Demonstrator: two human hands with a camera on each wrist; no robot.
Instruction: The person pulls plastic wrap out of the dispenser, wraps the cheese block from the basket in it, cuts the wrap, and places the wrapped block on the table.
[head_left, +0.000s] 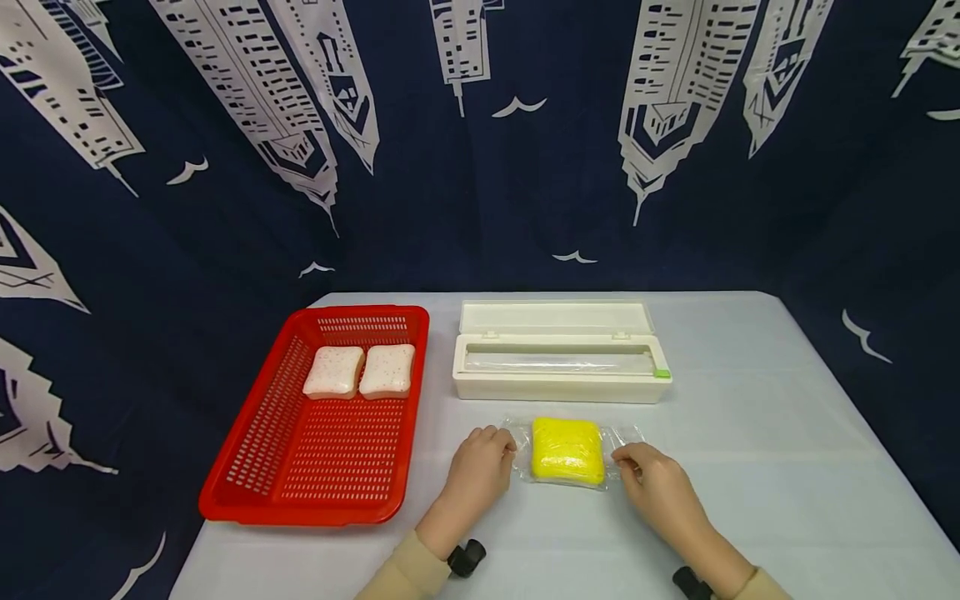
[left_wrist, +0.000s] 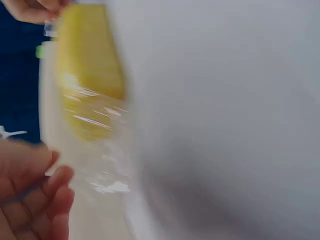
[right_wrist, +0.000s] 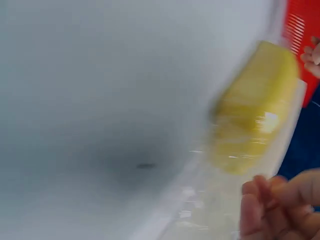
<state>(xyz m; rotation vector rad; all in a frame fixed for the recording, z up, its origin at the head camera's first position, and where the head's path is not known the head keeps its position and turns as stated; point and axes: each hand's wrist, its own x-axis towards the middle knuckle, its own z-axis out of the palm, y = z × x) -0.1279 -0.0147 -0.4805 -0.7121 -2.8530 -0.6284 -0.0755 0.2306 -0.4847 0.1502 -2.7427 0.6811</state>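
Note:
A yellow, rounded square block (head_left: 567,451) lies on the table in clear plastic wrap (head_left: 522,464), whose loose ends stick out on both sides. My left hand (head_left: 480,463) pinches the wrap's left end between thumb and fingers. At the opposite end, my right hand (head_left: 662,485) pinches the film in the same way. From the left wrist, the film shines and creases between the block (left_wrist: 92,55) and the fingertips (left_wrist: 61,177). The right wrist view is blurred, with the fingertips (right_wrist: 255,187) close beside the wrapped block (right_wrist: 257,100).
Behind the block stands a white wrap dispenser (head_left: 555,388), lid raised, with a film roll (head_left: 558,362) inside. To the left is a red perforated basket (head_left: 300,513) holding two white, speckled, bread-shaped pieces (head_left: 334,371). A dark blue patterned cloth (head_left: 480,208) hangs behind the table.

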